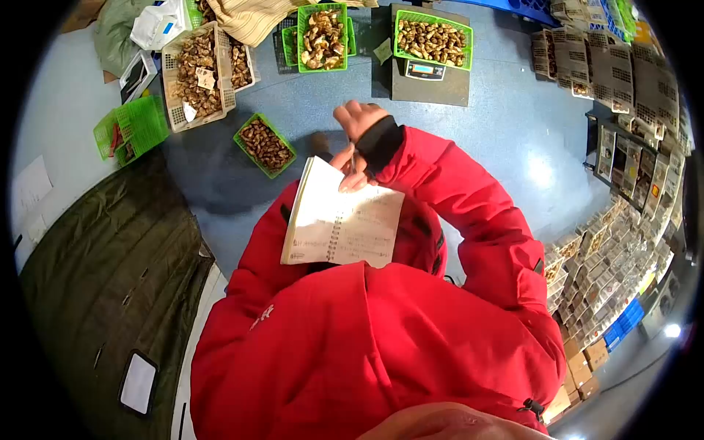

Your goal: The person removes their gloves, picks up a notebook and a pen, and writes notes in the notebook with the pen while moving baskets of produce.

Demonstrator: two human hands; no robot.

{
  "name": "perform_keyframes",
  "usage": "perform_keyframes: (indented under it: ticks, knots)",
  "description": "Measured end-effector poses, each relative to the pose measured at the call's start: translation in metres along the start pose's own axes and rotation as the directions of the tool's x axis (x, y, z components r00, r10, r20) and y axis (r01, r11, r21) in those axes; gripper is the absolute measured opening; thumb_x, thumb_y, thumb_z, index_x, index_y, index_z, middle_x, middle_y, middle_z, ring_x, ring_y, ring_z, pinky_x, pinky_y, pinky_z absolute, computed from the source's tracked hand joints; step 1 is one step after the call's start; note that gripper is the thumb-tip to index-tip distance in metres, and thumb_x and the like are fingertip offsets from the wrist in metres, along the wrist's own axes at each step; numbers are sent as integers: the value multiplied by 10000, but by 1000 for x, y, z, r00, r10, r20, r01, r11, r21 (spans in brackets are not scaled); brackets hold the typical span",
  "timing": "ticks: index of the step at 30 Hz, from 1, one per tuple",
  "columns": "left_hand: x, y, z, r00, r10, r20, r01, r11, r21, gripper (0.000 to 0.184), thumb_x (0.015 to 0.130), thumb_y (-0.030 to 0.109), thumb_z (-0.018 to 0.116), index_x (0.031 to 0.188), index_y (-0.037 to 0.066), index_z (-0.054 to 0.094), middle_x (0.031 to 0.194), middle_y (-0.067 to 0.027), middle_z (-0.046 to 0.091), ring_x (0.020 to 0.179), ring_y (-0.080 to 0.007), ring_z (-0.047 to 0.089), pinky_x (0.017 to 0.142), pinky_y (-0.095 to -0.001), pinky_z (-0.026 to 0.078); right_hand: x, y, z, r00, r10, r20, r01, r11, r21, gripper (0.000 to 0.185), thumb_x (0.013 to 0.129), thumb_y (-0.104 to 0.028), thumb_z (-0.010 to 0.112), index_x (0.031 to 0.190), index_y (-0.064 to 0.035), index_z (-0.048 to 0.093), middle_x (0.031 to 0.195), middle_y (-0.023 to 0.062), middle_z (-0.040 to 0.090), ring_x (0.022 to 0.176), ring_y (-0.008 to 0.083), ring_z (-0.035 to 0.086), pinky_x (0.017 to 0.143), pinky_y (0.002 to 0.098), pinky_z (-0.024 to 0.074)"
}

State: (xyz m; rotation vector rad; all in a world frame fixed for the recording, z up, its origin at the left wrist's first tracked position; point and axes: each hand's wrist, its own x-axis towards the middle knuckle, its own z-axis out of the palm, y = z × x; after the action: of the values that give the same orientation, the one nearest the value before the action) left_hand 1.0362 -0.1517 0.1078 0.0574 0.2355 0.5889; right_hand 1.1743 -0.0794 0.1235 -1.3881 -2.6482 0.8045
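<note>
An open spiral notebook (345,224) with handwriting on its pages rests over my lap. At its top edge is my left hand (350,170), closed on the notebook with fingers lying over the page. Just above it my right hand (358,119), in a black cuff, has curled fingers; a thin pen-like object (352,149) shows below them. A small green basket of brown mushroom-like pieces (265,145) stands on the floor to the left of the hands.
A green basket (433,64) sits on a scale (424,70). Another full green basket (323,68) and a beige crate (176,110) stand farther left. A phone (138,383) lies on dark quilted cloth (95,279). Stacked trays (601,257) line the right.
</note>
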Motion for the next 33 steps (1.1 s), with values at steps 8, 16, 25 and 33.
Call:
perform_keyframes:
  ticks: [8, 16, 25, 33]
  knots:
    - [35, -52, -33, 990, 101, -98, -126, 949, -289, 443, 984, 323, 159, 726, 135, 465, 431, 39, 335, 439, -97, 319, 786, -268, 381, -28, 152, 88, 938, 324, -123, -184, 766, 616, 318, 792, -168, 576, 1108, -170, 542, 825, 116, 586, 680, 267, 602, 585, 334, 483]
    - [42, -110, -70, 909, 381, -167, -415, 817, -401, 382, 971, 303, 209, 808, 108, 493, 502, 39, 428, 556, -89, 412, 886, -298, 348, -57, 490, 294, 198, 550, 811, -64, -819, 570, 532, 903, -409, 423, 1084, 83, 508, 1202, 211, 505, 1120, 308, 481, 990, 392, 367]
    - [34, -133, -92, 748, 445, -492, -643, 667, -376, 378, 983, 238, 169, 780, 86, 449, 489, 49, 408, 512, -86, 378, 858, -311, 377, -28, 644, 414, 242, 858, 454, 180, -499, 847, 549, 807, -353, 558, 1123, 77, 428, 1082, 230, 523, 982, 385, 530, 860, 472, 471]
    - [17, -139, -95, 737, 537, -410, -676, 579, -456, 440, 983, 248, 118, 741, 88, 450, 484, 37, 420, 513, -99, 399, 876, -314, 384, -15, 623, 395, 317, 766, 559, 98, -612, 784, 326, 759, -35, 589, 1060, 51, 496, 1018, 195, 576, 915, 338, 581, 783, 444, 515]
